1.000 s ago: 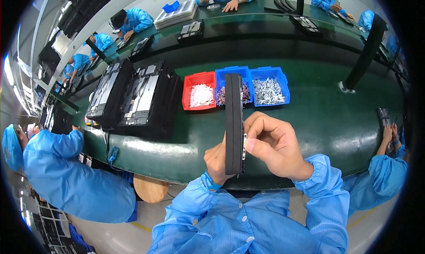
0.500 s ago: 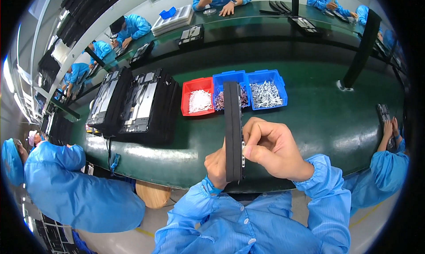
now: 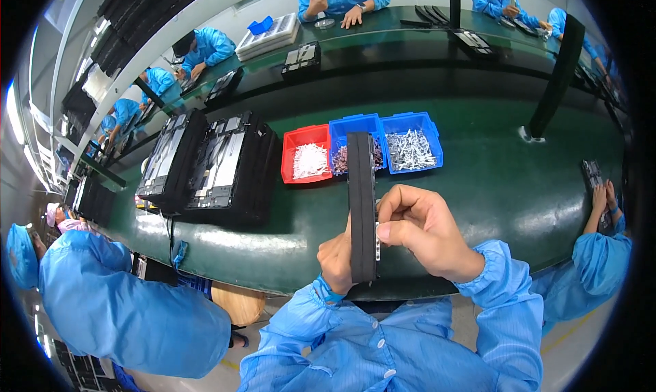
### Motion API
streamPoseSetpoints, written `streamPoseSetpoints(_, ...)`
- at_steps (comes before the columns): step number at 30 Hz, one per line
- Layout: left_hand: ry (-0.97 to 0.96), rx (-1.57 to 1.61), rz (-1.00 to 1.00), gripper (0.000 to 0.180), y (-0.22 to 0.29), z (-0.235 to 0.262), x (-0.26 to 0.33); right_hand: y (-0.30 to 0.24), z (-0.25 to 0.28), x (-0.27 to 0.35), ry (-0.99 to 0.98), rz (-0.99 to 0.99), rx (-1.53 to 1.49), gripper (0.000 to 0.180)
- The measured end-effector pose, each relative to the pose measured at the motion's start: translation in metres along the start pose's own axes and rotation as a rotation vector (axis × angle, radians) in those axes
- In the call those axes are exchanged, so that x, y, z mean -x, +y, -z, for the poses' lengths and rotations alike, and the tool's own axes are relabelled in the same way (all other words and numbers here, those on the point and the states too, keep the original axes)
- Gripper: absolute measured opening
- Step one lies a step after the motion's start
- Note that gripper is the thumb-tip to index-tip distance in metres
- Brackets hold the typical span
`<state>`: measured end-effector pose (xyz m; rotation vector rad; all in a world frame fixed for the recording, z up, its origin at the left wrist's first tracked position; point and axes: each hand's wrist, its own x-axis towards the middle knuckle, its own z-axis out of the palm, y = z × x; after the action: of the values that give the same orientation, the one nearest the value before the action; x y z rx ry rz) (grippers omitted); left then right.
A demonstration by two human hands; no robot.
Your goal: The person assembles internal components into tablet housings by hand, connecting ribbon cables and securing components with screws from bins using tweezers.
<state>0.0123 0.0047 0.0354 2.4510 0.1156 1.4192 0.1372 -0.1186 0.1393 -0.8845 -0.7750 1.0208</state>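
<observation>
My left hand (image 3: 335, 263) grips a black, flat electronic assembly (image 3: 362, 214) from its left side and holds it up on edge above the near table edge. Most of those fingers are hidden behind it. At the assembly's right face, the thumb and index finger of my right hand (image 3: 427, 231) are pinched together. A small silver-white part (image 3: 378, 250) shows on that face just below the thumb tip. Whatever the pinch holds is too small to make out.
Beyond the assembly stand a red bin (image 3: 307, 177) of white pieces, a blue bin (image 3: 352, 121) of brownish pieces and another blue bin (image 3: 437, 149) of silvery pieces. Black stacked assemblies (image 3: 232, 163) stand left. A dark post (image 3: 557, 81) rises right. Co-workers sit around.
My right fingers have shifted slightly at the assembly's right face, still pinched. The view has moved a little. At left, the co-worker in blue has leaned slightly.
</observation>
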Motion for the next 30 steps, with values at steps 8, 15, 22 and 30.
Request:
streamPoseSetpoints(8,0.007,0.034,-0.014,0.063,-0.001,-0.002,0.004,-0.004,0.001,0.000,-0.010,-0.080,-0.036,0.008)
streamPoseSetpoints(15,-0.042,0.048,-0.041,0.067,0.001,0.002,-0.002,0.008,-0.006,0.009,0.034,0.025,-0.096,0.024)
streamPoseSetpoints(22,-0.099,0.167,0.066,0.069,-0.001,0.007,-0.001,0.032,-0.014,0.016,-0.006,0.213,-0.034,0.040)
streamPoseSetpoints(30,0.239,0.690,0.594,0.010,0.014,0.053,-0.011,-0.016,0.048,-0.021,0.179,0.346,0.609,0.033)
